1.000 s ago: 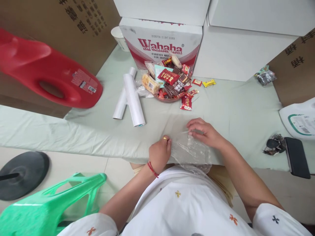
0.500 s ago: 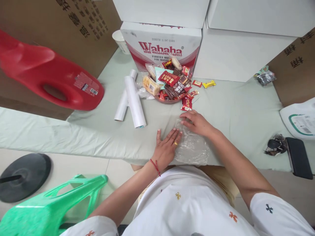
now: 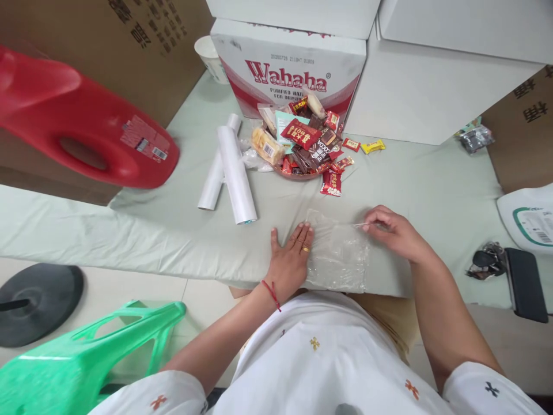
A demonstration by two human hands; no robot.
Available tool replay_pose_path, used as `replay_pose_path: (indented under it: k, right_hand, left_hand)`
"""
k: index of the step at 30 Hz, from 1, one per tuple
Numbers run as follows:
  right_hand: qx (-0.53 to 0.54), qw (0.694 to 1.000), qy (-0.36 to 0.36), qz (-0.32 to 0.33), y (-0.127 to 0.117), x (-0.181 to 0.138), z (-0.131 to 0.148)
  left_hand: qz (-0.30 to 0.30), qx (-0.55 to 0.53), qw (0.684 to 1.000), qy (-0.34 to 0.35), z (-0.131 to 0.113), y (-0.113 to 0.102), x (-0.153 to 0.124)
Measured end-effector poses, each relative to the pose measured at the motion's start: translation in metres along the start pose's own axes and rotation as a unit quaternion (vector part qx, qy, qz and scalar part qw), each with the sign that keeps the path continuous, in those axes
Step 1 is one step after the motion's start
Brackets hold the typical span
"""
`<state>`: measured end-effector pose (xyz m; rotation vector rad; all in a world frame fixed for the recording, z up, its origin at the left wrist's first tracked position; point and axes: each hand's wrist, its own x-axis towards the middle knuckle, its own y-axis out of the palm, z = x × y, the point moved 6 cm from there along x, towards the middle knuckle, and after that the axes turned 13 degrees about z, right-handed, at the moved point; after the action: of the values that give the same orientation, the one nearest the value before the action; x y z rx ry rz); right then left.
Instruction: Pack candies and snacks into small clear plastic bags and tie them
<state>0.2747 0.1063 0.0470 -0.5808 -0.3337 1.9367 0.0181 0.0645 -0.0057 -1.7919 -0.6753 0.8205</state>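
Note:
A clear plastic bag (image 3: 339,253) lies flat on the pale green table cover (image 3: 423,184), close to the near edge. My left hand (image 3: 290,259) rests flat on the bag's left side, fingers stretched out, a gold ring on one finger. My right hand (image 3: 391,230) pinches the bag's upper right corner between thumb and fingers. Just beyond the bag sits a round dish (image 3: 302,173) heaped with wrapped snacks and candies (image 3: 309,141).
Two white rolls (image 3: 233,173) lie left of the dish. A red jug (image 3: 82,138) sits at the left, a Wahaha carton (image 3: 298,69) and white boxes (image 3: 432,86) at the back. A black phone (image 3: 525,282) and keys (image 3: 486,262) lie right. A green stool (image 3: 82,363) stands below.
My left hand opened from a pinch and now lies flat on the bag. My right hand slid along the bag's top edge to its right corner, spreading it flat.

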Motion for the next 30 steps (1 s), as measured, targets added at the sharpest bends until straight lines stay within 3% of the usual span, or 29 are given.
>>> replay_pose_path:
  k: [4,7,14,16,22,30]
  right_hand:
    - [0.231,0.970,0.055,-0.061,0.002,-0.014,-0.007]
    - [0.333,0.935,0.088,-0.090,0.018,-0.024,-0.015]
    - [0.260,0.948,0.183,0.025,0.063,-0.060,-0.027]
    - [0.260,0.943,0.207,0.018,0.060,-0.074,-0.034]
    - [0.288,0.921,0.225,-0.135,0.030,-0.097,-0.048]
    - [0.342,0.901,0.266,-0.021,0.080,-0.111,-0.033]
  left_hand:
    - [0.000,0.000,1.000,-0.015,0.001,0.000,0.000]
    - [-0.003,0.003,1.000,-0.025,0.001,-0.001,0.000]
    - [-0.012,0.010,0.999,-0.049,0.003,-0.003,-0.001]
    - [-0.012,0.010,0.999,-0.051,0.003,-0.005,-0.001]
    - [0.008,0.001,1.000,-0.025,0.002,-0.010,0.000]
    - [-0.005,-0.029,1.000,-0.001,0.005,-0.017,-0.006]
